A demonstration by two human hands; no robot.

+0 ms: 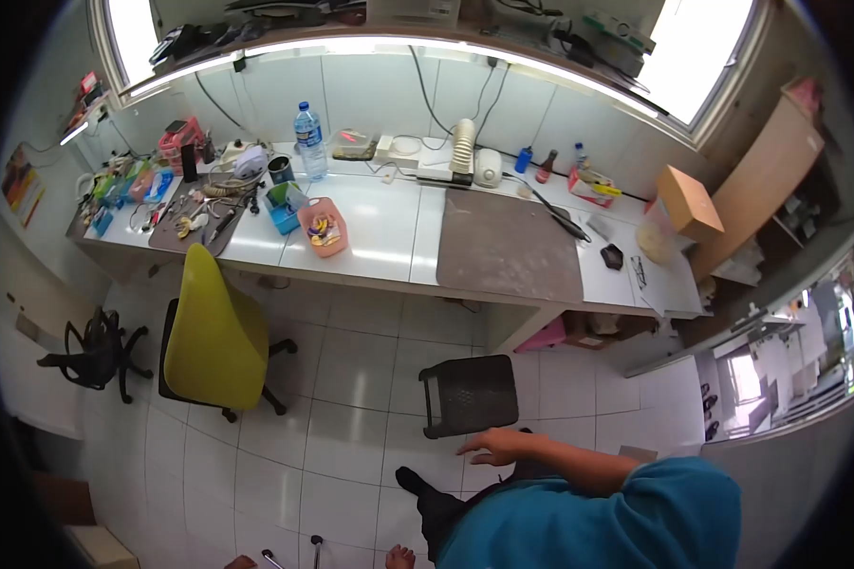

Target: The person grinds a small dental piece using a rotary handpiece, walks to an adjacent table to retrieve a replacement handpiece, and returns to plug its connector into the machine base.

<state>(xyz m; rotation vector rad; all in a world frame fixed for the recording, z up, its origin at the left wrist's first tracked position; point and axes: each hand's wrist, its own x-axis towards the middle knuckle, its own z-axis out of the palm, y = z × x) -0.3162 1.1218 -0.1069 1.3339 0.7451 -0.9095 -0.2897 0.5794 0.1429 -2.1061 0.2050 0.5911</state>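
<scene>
My right hand (489,446), its fingers stretched out and holding nothing, hangs over the tiled floor. It is nearest a black low stool or footrest (472,394) that stands just beyond it; I cannot tell whether they touch. A blue sleeve (678,498) runs up that arm, and a foot in black (410,480) shows below. At the bottom edge, a small skin-coloured shape (399,558) may be my left hand. It is cut off and too small to make out, and another such shape (241,562) shows farther left.
A long white workbench (375,237) spans the back, carrying a brown mat (510,242), a water bottle (309,140), a pink basket (324,228) and scattered tools. A green chair (216,332) and a black chair (95,351) stand left. Metal legs (316,548) show at the bottom.
</scene>
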